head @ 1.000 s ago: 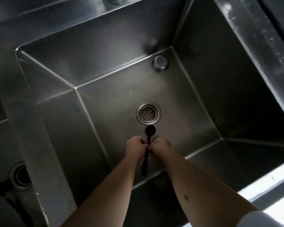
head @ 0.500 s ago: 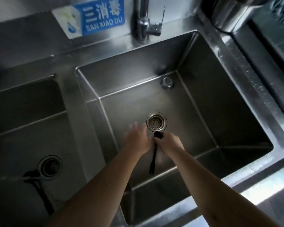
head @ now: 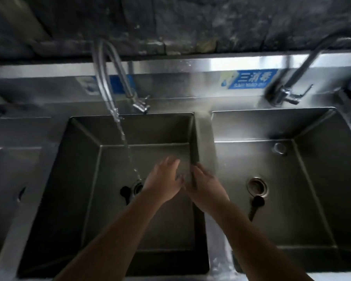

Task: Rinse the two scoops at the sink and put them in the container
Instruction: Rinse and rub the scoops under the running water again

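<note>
One black scoop (head: 256,202) lies on the floor of the right basin (head: 304,199), its bowl just below the drain and its handle pointing toward me. A second black scoop (head: 125,192) rests in the middle basin (head: 85,179) beside that basin's drain, partly hidden by my left forearm. My left hand (head: 164,182) hovers over the middle basin with fingers spread and nothing in it. My right hand (head: 206,188) is over the divider between the two basins, fingers apart, also empty. No container is in view.
Water streams from the left faucet (head: 118,82) into the middle basin, just left of my left hand. A second faucet (head: 288,92) stands behind the right basin. A third basin (head: 12,179) lies at far left. A blue label (head: 251,79) is on the backsplash.
The scoop I held with both hands now lies by the right basin's drain. Both hands have opened and moved left toward the middle basin. The view has lifted to show the faucets.
</note>
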